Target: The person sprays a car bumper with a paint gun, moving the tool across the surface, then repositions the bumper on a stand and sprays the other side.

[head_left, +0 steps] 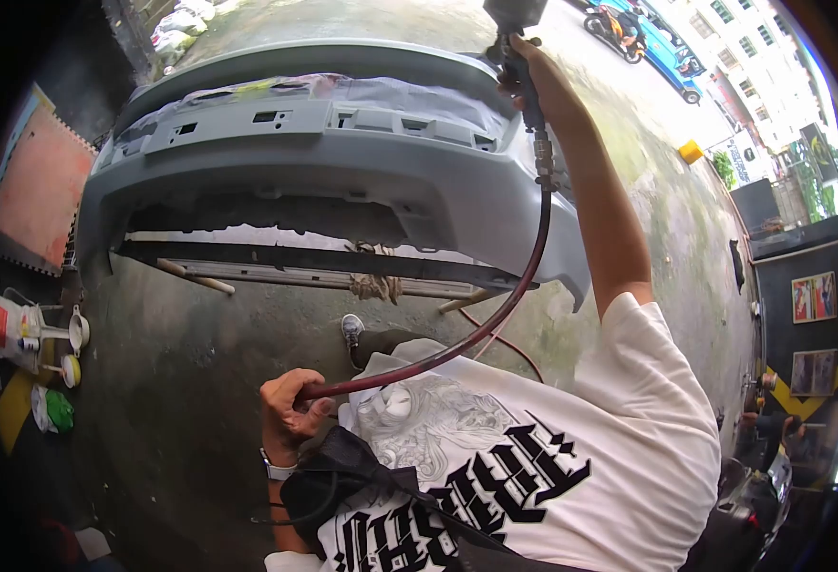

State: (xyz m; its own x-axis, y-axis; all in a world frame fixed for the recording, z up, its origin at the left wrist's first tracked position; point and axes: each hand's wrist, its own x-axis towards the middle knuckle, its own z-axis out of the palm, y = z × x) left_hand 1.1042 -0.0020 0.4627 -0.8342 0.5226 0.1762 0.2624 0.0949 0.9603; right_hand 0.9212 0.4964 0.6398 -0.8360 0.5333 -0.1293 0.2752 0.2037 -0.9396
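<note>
A spray gun [522,81] is gripped in my right hand [533,71], raised at the top, right of centre, near the upper right end of a grey car bumper [342,172]. From the gun's handle a dark red hose [533,253] curves down to my left hand [295,405], whose fingers are wrapped round it in front of my shirt. The bumper rests on a metal stand [314,276] with a cloth [376,288] tied to it. Masking sheet shows behind the bumper's upper opening.
Containers [18,329] and a green-and-white bag [52,410] are at the left. A pinkish panel [42,191] leans there. More hose [509,345] lies on the floor. Beyond are a yellow object [691,152], a person on a motorcycle [619,33] and a blue vehicle [662,48].
</note>
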